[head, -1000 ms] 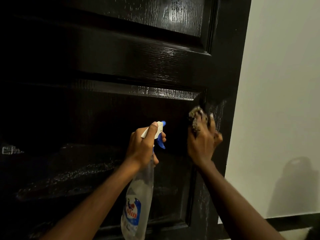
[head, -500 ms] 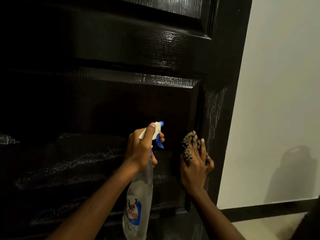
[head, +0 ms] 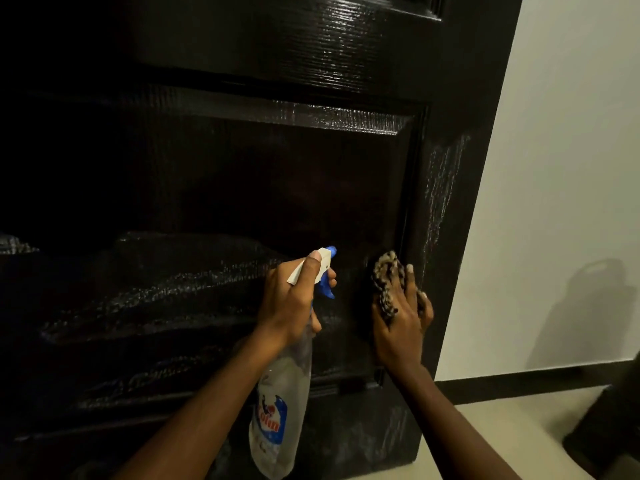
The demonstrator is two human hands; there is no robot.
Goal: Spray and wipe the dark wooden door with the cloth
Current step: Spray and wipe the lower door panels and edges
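Note:
The dark wooden door (head: pixel 242 188) fills most of the view, its recessed lower panel glistening with wet streaks. My left hand (head: pixel 294 299) grips the neck of a clear spray bottle (head: pixel 277 410) with a white and blue trigger head, its nozzle facing the panel. My right hand (head: pixel 401 317) presses a mottled tan and dark cloth (head: pixel 384 275) against the panel's right edge, beside the moulding. Part of the cloth is hidden under my fingers.
A pale wall (head: pixel 561 168) stands right of the door, with a dark skirting strip (head: pixel 519 382) along its base. A light floor (head: pixel 502 431) lies below. A dark object (head: pixel 609 434) sits at the lower right corner.
My right hand has slid the cloth down the door's right side, from the panel's upper corner to lower on the panel. The view has tilted down. My left hand still holds the bottle.

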